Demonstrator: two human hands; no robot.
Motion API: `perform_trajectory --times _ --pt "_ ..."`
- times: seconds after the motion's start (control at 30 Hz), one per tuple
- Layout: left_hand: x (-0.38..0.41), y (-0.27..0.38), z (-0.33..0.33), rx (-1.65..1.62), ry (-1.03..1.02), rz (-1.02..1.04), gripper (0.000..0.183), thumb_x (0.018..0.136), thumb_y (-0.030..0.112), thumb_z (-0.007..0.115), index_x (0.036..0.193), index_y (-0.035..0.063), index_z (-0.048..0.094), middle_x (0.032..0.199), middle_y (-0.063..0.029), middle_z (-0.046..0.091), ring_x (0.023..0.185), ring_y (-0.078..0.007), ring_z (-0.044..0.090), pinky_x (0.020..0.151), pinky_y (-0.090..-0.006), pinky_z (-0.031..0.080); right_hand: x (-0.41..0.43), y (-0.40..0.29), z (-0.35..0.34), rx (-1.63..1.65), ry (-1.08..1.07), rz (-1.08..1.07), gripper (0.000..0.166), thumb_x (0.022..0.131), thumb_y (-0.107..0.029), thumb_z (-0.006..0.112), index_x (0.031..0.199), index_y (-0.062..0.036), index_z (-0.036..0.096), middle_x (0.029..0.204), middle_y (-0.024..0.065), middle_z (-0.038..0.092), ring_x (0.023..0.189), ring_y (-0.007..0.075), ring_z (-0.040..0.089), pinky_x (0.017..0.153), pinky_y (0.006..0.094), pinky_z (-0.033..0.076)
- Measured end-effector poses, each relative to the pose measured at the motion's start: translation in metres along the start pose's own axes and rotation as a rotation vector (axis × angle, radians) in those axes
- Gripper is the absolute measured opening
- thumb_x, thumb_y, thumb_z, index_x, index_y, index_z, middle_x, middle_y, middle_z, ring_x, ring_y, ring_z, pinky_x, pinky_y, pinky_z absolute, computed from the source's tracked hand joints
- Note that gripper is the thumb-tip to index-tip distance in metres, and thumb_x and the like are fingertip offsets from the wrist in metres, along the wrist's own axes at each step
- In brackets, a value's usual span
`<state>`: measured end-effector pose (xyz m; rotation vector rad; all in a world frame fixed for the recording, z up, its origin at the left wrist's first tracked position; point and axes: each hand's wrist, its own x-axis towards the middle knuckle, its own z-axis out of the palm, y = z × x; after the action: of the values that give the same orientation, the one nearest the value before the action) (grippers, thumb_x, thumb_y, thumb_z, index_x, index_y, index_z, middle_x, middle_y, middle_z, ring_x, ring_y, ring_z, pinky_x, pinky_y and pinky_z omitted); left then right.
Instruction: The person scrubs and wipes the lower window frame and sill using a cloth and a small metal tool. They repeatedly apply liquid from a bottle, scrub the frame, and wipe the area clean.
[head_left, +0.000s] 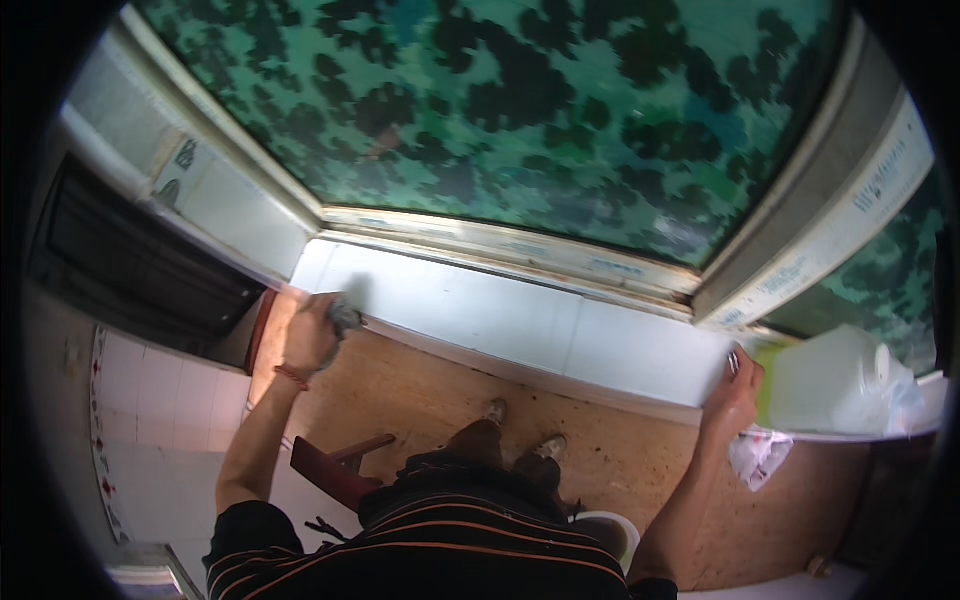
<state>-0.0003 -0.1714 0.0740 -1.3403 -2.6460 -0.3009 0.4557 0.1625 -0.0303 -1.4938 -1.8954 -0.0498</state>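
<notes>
My left hand (311, 335) is closed around a bunched grey cloth (346, 318) at the left end of a white tiled windowsill (465, 300). A red bracelet circles that wrist. At the sill's right end, my right hand (735, 397) touches the surface near its front edge. A shiny metal band (733, 363), possibly a ring, shows at its fingers; whether they grip anything is hidden. Just right of this hand lies a translucent plastic jug (825, 382) with a yellow-green part.
A window pane (510, 127) with a green camouflage pattern rises behind the sill, in a white frame (517, 238) bearing writing. A small plastic bag (759, 459) hangs below the jug. A red wooden chair (330, 474) and a white bucket (628, 536) stand near my legs.
</notes>
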Motion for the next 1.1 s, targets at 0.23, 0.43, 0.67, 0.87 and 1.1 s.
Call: perform_trajectory --times 0.23,0.43,0.67,0.87,1.1 --pt "0.03 0.219 0.068 -0.177 -0.741 0.437 0.04 0.075 0.01 0.062 0.115 0.0149 0.058 0.123 -0.0094 0.056 0.114 -0.0328 0.051 0.093 -0.0428 0.045 -0.002 0.018 0.006 0.093 -0.01 -0.079 0.026 0.09 -0.007 0.058 0.114 -0.0138 0.063 0.106 0.0096 0.061 0.092 0.0294 0.061 0.075 0.0355 0.05" --pt "0.048 0.21 0.079 -0.288 -0.087 0.76 0.058 0.07 0.028 0.072 0.125 0.0229 0.055 0.117 -0.0009 0.057 0.111 -0.0227 0.051 0.097 -0.051 0.038 0.002 0.024 -0.001 -0.02 -0.11 -0.011 0.024 0.092 -0.008 0.054 0.114 -0.0128 0.063 0.105 0.0109 0.06 0.095 0.0306 0.059 0.08 0.0372 0.048" --pt "0.075 0.025 0.074 -0.009 0.115 0.453 0.051 0.074 0.03 0.073 0.121 0.0199 0.059 0.109 -0.002 0.058 0.104 -0.0215 0.055 0.097 -0.0454 0.042 0.006 0.03 -0.013 -0.153 0.025 -0.228 0.016 0.093 -0.021 0.057 0.099 -0.0071 0.064 0.087 0.0117 0.06 0.077 0.0268 0.058 0.07 0.0354 0.047" --pt "0.045 -0.126 0.031 0.006 0.112 -0.131 0.031 0.081 0.023 0.064 0.11 0.0121 0.06 0.108 -0.0068 0.057 0.098 -0.032 0.058 0.083 -0.045 0.049 0.015 0.03 -0.008 -0.342 -0.031 -0.238 0.025 0.092 -0.03 0.061 0.096 -0.0066 0.07 0.086 0.0159 0.066 0.076 0.0315 0.062 0.067 0.0401 0.051" --pt "-0.035 -0.138 -0.027 -1.295 -0.348 -0.639 0.04 0.093 0.014 0.055 0.131 0.0012 0.051 0.121 -0.0124 0.061 0.109 -0.0206 0.058 0.093 -0.0316 0.046 0.026 -0.039 -0.068 -0.158 0.014 -0.093 0.025 0.094 -0.022 0.053 0.113 -0.009 0.063 0.1 0.0148 0.065 0.085 0.0303 0.062 0.073 0.0409 0.05"
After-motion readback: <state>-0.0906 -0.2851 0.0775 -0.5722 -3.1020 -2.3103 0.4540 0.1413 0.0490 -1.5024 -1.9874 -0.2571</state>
